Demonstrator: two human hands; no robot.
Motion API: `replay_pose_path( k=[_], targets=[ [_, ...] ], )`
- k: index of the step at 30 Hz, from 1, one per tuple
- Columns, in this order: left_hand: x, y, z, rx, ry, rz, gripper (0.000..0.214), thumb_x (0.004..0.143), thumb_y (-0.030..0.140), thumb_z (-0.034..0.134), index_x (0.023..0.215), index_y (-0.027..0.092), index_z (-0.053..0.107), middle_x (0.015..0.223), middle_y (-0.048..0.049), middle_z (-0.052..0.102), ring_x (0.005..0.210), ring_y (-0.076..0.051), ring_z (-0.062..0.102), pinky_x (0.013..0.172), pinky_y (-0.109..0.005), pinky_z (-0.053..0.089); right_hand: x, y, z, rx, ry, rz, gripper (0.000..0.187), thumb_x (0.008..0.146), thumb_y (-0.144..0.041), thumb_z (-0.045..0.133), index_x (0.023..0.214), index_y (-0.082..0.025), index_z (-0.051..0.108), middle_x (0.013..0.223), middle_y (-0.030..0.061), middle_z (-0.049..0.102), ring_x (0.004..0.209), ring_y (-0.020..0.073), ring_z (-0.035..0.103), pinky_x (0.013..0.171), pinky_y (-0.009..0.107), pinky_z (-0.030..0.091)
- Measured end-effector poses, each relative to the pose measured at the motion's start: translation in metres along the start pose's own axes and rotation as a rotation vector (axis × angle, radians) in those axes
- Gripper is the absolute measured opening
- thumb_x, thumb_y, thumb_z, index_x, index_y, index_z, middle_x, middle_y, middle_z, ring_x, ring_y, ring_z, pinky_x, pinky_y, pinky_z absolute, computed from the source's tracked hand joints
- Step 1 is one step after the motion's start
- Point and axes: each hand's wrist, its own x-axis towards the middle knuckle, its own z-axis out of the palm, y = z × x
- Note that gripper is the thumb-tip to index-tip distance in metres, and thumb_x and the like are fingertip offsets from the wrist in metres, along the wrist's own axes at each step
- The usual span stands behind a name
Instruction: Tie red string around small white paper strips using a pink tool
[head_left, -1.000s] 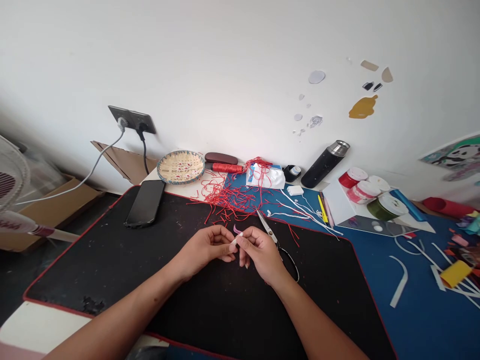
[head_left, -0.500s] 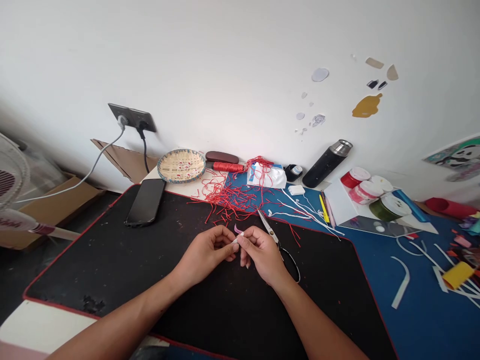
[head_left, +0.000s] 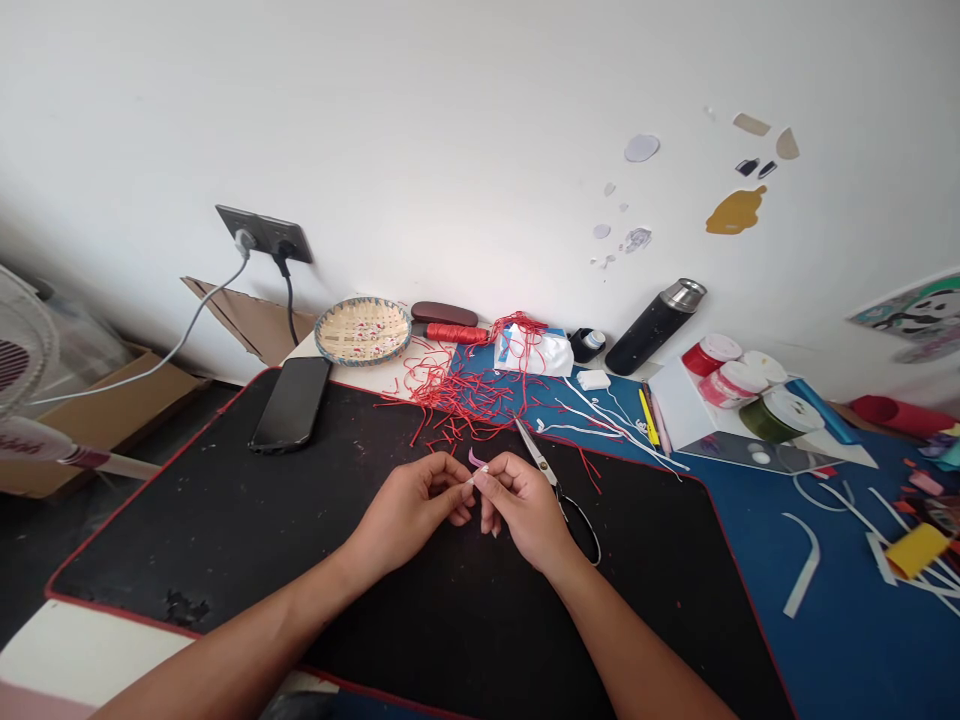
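A small strip, purple and curled at its upper end (head_left: pixel 475 459) and white lower down, is pinched between my hands above the black mat. My left hand (head_left: pixel 409 505) is closed, its thumb and forefinger meeting at the strip's white part. Closed as well, my right hand (head_left: pixel 529 508) grips the strip between thumb and forefinger, the fingertips of both hands nearly touching. Most of the strip is hidden by the fingers. Scissors (head_left: pixel 551 470) lie just beyond my right hand, blades pointing away. Past my fingers is a tangle of cut red cords (head_left: pixel 465 390).
On the left of the mat (head_left: pixel 225 530) lies a black phone (head_left: pixel 292 405). A woven basket (head_left: pixel 364 335), a red thread spool (head_left: pixel 457 333) and a black flask (head_left: pixel 654 328) line the wall. Several thread spools (head_left: pixel 780 415) and white strips (head_left: pixel 802 570) are at right.
My hands stay in almost the same place, still pinching the strip. My fingertips have shifted very slightly; nothing else visibly moves.
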Motion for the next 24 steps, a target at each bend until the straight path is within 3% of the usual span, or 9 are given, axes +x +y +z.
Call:
replay_pose_path(
  k=[5,11,24],
  targets=[
    [0.0032,0.0001,-0.0038,-0.187,-0.069,-0.095,0.041,0.079,0.053,0.081,0.084,0.015,0.068,0.078,-0.0063,0.076,0.068,-0.019,0.073,0.065,-0.028,0.06,-0.0001,0.0,-0.0012,0.0,0.018,0.006,0.037,0.089,-0.055,0.069,0.082,-0.02,0.057,0.051,-0.0056,0.059,0.042,0.0118,0.056,0.041,0.021,0.042],
    [0.0061,-0.0033,-0.0065,-0.458,-0.094,-0.231,0.037,0.084,0.048,0.079,0.092,0.013,0.071,0.084,-0.011,0.079,0.069,-0.018,0.075,0.064,-0.024,0.06,0.0012,0.0007,-0.0027,0.034,0.021,0.022,0.038,0.087,-0.055,0.071,0.083,-0.02,0.058,0.051,-0.0054,0.059,0.042,0.012,0.057,0.041,0.02,0.041],
    [0.005,0.001,-0.0049,-0.409,-0.137,-0.266,0.037,0.081,0.046,0.083,0.084,0.014,0.066,0.078,-0.008,0.077,0.065,-0.016,0.074,0.062,-0.022,0.061,0.0011,0.0009,-0.0027,0.035,0.005,0.013,0.036,0.089,-0.053,0.07,0.084,-0.02,0.058,0.052,-0.0061,0.059,0.042,0.0108,0.056,0.041,0.019,0.043]
  ],
)
